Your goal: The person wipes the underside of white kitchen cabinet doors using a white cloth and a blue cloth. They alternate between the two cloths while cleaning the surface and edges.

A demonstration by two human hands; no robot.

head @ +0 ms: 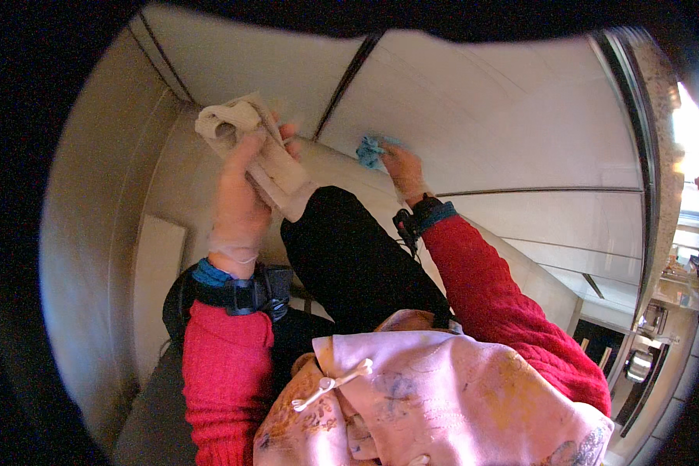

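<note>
My left hand (242, 186) grips a folded cream cloth (285, 169), its far end curled into a loop. The cloth's near end meets my black-trousered knee in the picture; whether they touch, I cannot tell. My right hand (405, 169) holds a crumpled blue cloth (370, 151) at the lower part of a pale cabinet door (489, 116). The blue cloth seems to touch the door, though some blur hides the contact. A thin clear edge around each wrist looks like a see-through glove.
A dark gap (346, 87) separates the cabinet fronts. A stone-look countertop edge (655, 64) runs along the right. At left rises a plain wall-like panel (99, 192), with a pale flat board (157, 279) beside it. An oven-like appliance (603, 343) stands at lower right.
</note>
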